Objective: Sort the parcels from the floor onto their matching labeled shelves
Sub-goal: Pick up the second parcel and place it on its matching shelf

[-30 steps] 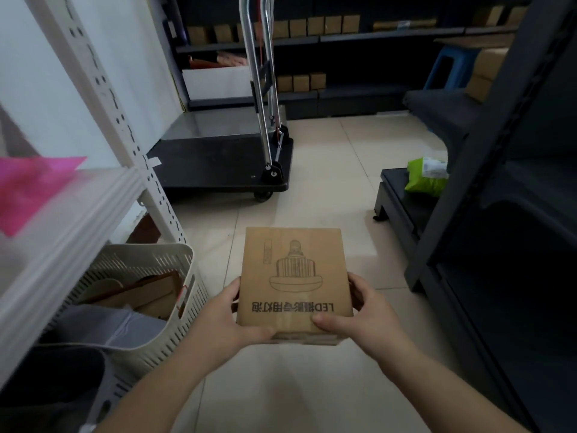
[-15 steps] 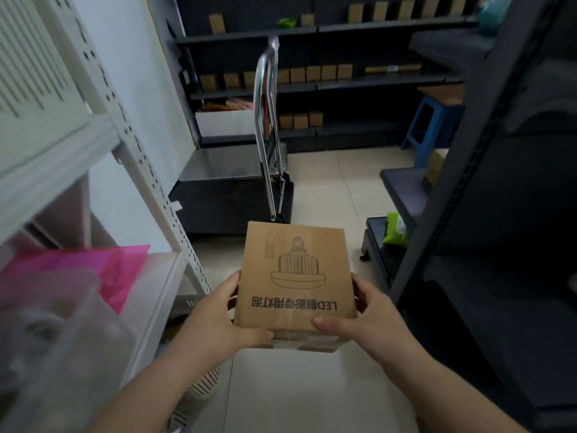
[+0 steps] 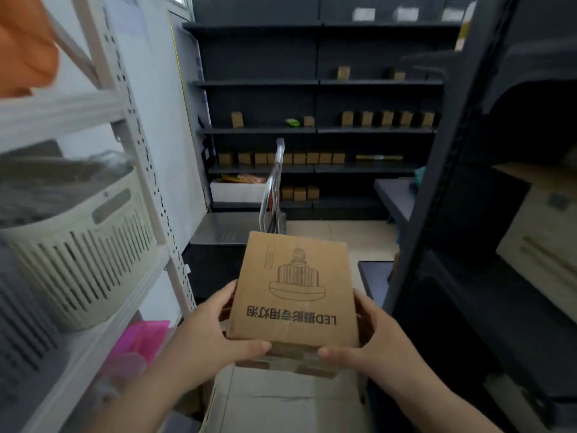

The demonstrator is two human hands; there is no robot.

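A brown cardboard parcel [image 3: 295,292] printed with an LED lamp drawing is held flat in front of me at chest height. My left hand [image 3: 209,335] grips its left side with the thumb over the near edge. My right hand [image 3: 374,345] grips the right side the same way. A dark shelving unit [image 3: 315,131] stands at the far end of the aisle, carrying rows of small brown boxes [image 3: 387,118]. Another dark shelf rack [image 3: 443,170] rises close on my right.
A white perforated rack [image 3: 140,157] on my left holds a cream slatted basket [image 3: 84,245] and a pink sheet [image 3: 146,335]. A platform trolley [image 3: 228,232] with a metal handle [image 3: 274,182] stands ahead. An open carton [image 3: 281,401] sits below my hands.
The view has risen from the floor toward the far shelves while both hands keep the same grip on the parcel. The floor basket has dropped out of sight.
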